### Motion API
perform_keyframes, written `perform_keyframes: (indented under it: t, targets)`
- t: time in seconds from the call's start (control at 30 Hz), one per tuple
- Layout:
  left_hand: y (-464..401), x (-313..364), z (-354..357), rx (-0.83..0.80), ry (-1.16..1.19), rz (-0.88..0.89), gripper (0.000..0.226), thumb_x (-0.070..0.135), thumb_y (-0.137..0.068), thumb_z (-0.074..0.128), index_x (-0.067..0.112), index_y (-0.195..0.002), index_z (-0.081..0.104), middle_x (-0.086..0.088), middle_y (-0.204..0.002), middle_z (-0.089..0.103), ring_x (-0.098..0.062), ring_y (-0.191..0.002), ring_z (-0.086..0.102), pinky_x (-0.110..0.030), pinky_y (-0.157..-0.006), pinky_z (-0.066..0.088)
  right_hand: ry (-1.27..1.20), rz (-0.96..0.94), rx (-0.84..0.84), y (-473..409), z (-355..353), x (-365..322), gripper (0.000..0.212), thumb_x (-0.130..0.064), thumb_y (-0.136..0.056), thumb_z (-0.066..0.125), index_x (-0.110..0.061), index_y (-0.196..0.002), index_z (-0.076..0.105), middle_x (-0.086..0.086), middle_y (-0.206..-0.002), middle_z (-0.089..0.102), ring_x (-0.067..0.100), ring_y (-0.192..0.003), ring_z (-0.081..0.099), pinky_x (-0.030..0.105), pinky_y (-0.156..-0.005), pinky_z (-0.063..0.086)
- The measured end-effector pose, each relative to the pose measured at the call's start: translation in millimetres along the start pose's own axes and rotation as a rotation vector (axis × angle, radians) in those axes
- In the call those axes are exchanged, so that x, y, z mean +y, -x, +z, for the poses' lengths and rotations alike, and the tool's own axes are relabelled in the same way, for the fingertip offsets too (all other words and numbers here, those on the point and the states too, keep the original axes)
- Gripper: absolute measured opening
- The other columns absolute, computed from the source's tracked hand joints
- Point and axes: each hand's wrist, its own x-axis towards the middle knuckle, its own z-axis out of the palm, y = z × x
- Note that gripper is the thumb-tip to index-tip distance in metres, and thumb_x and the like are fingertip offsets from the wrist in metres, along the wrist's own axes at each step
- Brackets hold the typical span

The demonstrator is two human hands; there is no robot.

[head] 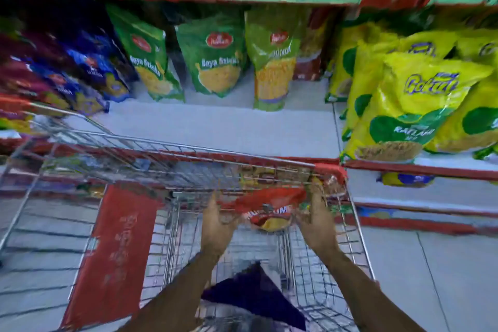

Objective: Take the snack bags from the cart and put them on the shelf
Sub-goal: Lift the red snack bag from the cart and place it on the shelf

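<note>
A red snack bag [269,207] with a yellow patch hangs inside the wire cart [167,148], near its far right corner. My left hand [217,226] grips the bag's left side and my right hand [314,221] grips its right side. The picture is blurred, so the fingers are hard to make out. Behind the cart runs the white shelf [215,127], with a bare stretch in front of three green snack bags [215,59] that stand upright at its back.
Blue and purple bags [80,75] lean at the shelf's left. Yellow bags [404,105] are piled at its right. A red panel [113,250] hangs in the cart's left part. A dark purple bag [256,296] lies low in the cart between my forearms. Lower shelves stand at right.
</note>
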Motion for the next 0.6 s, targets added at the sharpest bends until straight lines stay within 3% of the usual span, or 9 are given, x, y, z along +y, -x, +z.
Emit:
perform_keyframes:
  t: [0.07, 0.13, 0.2, 0.27, 0.3, 0.37, 0.43, 0.5, 0.6]
  targets:
    - [-17.4, -15.0, 3.7, 0.063, 0.154, -0.2, 0.078, 0.008, -0.072, 0.077, 0.011, -0.139, 0.035, -0.006, -0.119, 0.058, -0.021, -0.101, 0.058, -0.035, -0.093, 0.052, -0.08, 0.082, -0.02, -14.9, 8.4, 8.7, 0.07, -0.035, -0.079, 0.07, -0.004, -0.135, 0.041, 0.015, -0.113, 0.067, 0.025, -0.091, 0.064, 0.029, -0.075, 0.049]
    - [-30.9, -26.8, 4.4, 0.064, 0.05, -0.304, 0.062, 0.022, -0.064, 0.083, 0.008, -0.118, 0.055, -0.012, -0.111, 0.066, -0.026, -0.098, 0.063, -0.047, -0.094, 0.052, -0.168, 0.14, -0.026, -24.7, 17.7, 19.4, 0.057, -0.021, -0.077, 0.074, -0.004, -0.127, 0.05, 0.013, -0.101, 0.07, 0.026, -0.082, 0.065, 0.032, -0.073, 0.055]
    - [-36.2, -36.1, 12.7, -0.001, 0.015, -0.333, 0.034, 0.013, -0.07, 0.079, 0.005, -0.099, 0.064, -0.008, -0.091, 0.069, -0.021, -0.088, 0.066, -0.04, -0.088, 0.053, -0.203, 0.181, -0.008, -28.5, 26.6, 29.9, 0.055, -0.018, -0.076, 0.075, -0.003, -0.124, 0.053, 0.015, -0.107, 0.069, 0.027, -0.092, 0.067, 0.017, -0.068, 0.054]
    - [-37.5, -37.0, 23.9, -0.005, 0.117, -0.299, 0.018, -0.007, -0.073, 0.072, 0.003, -0.086, 0.064, 0.003, -0.07, 0.071, -0.007, -0.068, 0.068, -0.026, -0.072, 0.055, -0.24, 0.208, 0.004, -33.6, 29.4, 32.1, 0.041, -0.012, -0.077, 0.074, 0.0, -0.114, 0.06, 0.011, -0.096, 0.071, 0.01, -0.08, 0.068, 0.008, -0.059, 0.047]
    - [-39.8, -38.7, 27.8, 0.002, 0.16, -0.295, 0.021, -0.013, -0.072, 0.069, 0.001, -0.086, 0.064, 0.008, -0.064, 0.072, -0.002, -0.062, 0.067, -0.019, -0.065, 0.055, -0.277, 0.232, 0.002, -36.1, 30.8, 33.0, 0.028, -0.008, -0.077, 0.073, 0.0, -0.104, 0.064, 0.007, -0.085, 0.07, 0.002, -0.069, 0.066, 0.01, -0.056, 0.049]
    - [-45.2, -40.3, 30.8, 0.019, 0.244, -0.29, 0.017, -0.015, -0.073, 0.066, -0.005, -0.087, 0.065, -0.003, -0.073, 0.072, -0.008, -0.07, 0.069, -0.018, -0.063, 0.055, -0.318, 0.262, -0.009, -39.8, 32.0, 35.2, 0.006, -0.005, -0.078, 0.071, -0.007, -0.076, 0.066, 0.002, -0.069, 0.065, 0.011, -0.065, 0.064, 0.029, -0.068, 0.057]
    - [-47.6, -37.1, 28.7, 0.041, 0.261, -0.275, 0.007, -0.011, -0.078, 0.063, -0.004, -0.081, 0.063, -0.013, -0.083, 0.066, -0.017, -0.076, 0.066, -0.025, -0.067, 0.054, -0.337, 0.261, -0.005, -39.3, 30.3, 35.7, 0.017, -0.008, -0.078, 0.072, 0.002, -0.07, 0.061, 0.012, -0.067, 0.066, 0.025, -0.07, 0.063, 0.042, -0.074, 0.053]
    - [-46.7, -24.5, 24.2, 0.073, 0.238, -0.21, 0.015, -0.012, -0.079, 0.063, 0.0, -0.071, 0.059, -0.01, -0.073, 0.06, -0.011, -0.065, 0.063, -0.02, -0.063, 0.055, -0.39, 0.246, 0.021, -34.9, 23.8, 30.2, 0.022, -0.008, -0.078, 0.072, 0.01, -0.075, 0.06, 0.025, -0.072, 0.068, 0.026, -0.069, 0.064, 0.043, -0.072, 0.053]
    - [-37.5, 11.2, 16.0, 0.065, 0.25, -0.101, 0.021, -0.007, -0.077, 0.066, 0.006, -0.063, 0.058, -0.007, -0.066, 0.058, -0.017, -0.066, 0.058, -0.018, -0.064, 0.056, -0.44, 0.198, 0.068, -26.9, 1.2, 6.7, 0.019, -0.007, -0.077, 0.072, -0.005, -0.063, 0.061, 0.019, -0.063, 0.065, 0.02, -0.062, 0.062, 0.036, -0.064, 0.053]
